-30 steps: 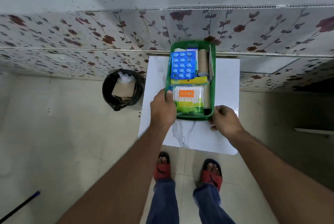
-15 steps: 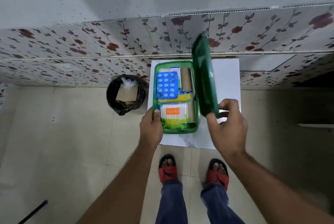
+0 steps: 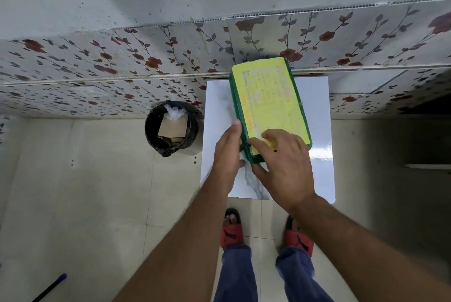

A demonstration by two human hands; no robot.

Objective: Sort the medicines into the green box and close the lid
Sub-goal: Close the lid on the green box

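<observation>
Pressed flat, fingers spread, the right hand (image 3: 280, 162) bore down on the near end of the yellow-labelled lid (image 3: 269, 104) of the green box (image 3: 246, 145), gripping nothing, while the left hand (image 3: 228, 153) cupped the box's near-left side, thumb along the green wall, bracing rather than clenching. The box lay lengthwise on a small white marble-patterned table (image 3: 317, 135), its far end close to the table's back edge and the flowered wall panel (image 3: 122, 67) behind. No medicines were in sight on the tabletop, and with the lid down over the box the sorting appeared finished; what seemed to remain was seating the lid fully, since the pictures did not show whether any catch had locked, and the near-left corner under the fingers was hidden. Bare table lay open to the right of the box and in front of it, with a narrower strip on the left; the near edge stood just above the person's red sandals (image 3: 231, 231). A black bin (image 3: 170, 128) holding cardboard sat on the floor just left of the table, clear of both arms, and a blue pen (image 3: 52, 286) lay far off at the lower left.
</observation>
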